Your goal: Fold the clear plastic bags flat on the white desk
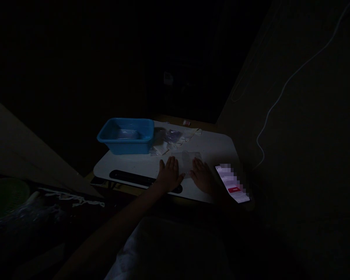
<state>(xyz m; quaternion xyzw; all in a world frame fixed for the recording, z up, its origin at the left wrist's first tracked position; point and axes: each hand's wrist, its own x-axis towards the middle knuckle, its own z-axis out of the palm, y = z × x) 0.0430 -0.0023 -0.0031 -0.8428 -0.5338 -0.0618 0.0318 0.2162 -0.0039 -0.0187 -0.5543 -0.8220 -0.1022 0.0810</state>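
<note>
A clear, flat plastic sheet or bag (187, 158) lies on the small white table (216, 144) in front of me. My left hand (169, 174) rests flat at its left side, fingers stretched out and pointing away from me. At its right side lies my right hand (202, 177), also flat with the fingers extended. Both palms face down, and the thumbs point toward each other. Dim light hides whether the sheet is a single layer or a bag.
A blue plastic basin (128, 146) with something pale inside stands at the back left. Crumpled clear packets (172, 136) lie beside it. A lit phone (232, 184) is at the right edge. A black slot (134, 177) runs along the front. A white cable (286, 83) hangs right.
</note>
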